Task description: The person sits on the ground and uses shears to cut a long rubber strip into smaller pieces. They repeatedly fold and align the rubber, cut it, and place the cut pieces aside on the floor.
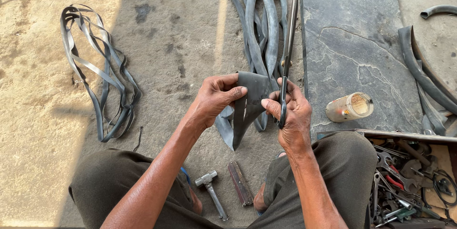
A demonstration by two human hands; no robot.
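One rubber piece [250, 100] between left-hand fingers [235, 93].

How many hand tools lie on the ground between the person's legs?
2: a small metal hammer by the left thigh, and a flat rusty file-like tool just right of it. More tools fill the box at right; others may be hidden.

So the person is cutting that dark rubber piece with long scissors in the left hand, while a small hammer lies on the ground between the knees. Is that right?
Not quite: the head view shows the long scissors in the right hand, not the left. The left hand pinches the dark rubber piece. The small hammer does lie on the ground between the knees.
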